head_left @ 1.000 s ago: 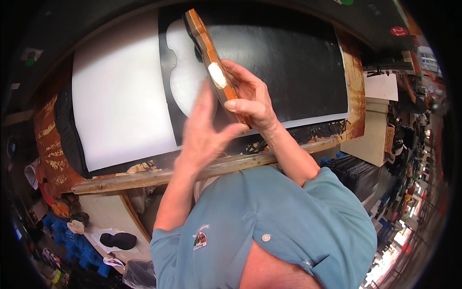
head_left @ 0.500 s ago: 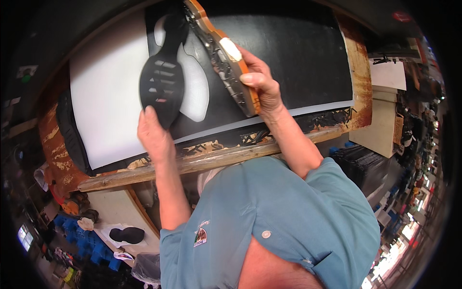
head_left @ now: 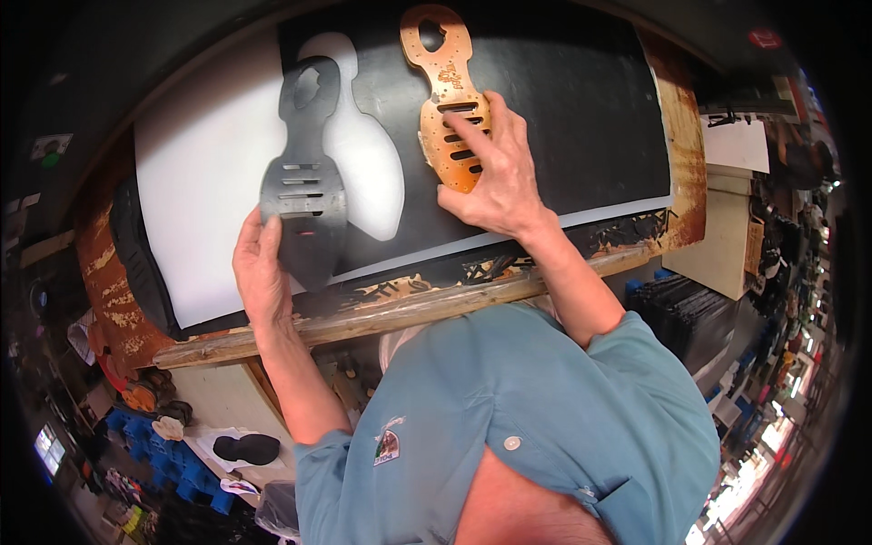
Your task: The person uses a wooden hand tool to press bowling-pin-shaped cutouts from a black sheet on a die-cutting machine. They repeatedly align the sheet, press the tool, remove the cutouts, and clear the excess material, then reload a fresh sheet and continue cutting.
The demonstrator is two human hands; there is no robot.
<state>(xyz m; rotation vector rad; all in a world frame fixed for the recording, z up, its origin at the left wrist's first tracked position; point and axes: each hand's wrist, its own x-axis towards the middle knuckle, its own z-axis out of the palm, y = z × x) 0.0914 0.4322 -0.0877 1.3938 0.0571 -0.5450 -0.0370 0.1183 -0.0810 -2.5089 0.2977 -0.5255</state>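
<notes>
Left hand [head_left: 261, 272] with fingers clamped on a black cut-out piece [head_left: 302, 195]. Right hand [head_left: 498, 177], fingers spread flat, pressing a tan slotted template [head_left: 447, 91] onto the black sheet [head_left: 563, 109].

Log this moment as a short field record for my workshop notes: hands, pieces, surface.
left hand: holds the lower end of the dark cut-out piece, lifted over the white sheet
right hand: pressed flat on the wooden template
wooden template: slotted, lying flat on the black sheet
black sheet: has a template-shaped hole showing white beneath
white sheet: under the black sheet, exposed to the left
bench edge: worn wood, scraps along it
</notes>
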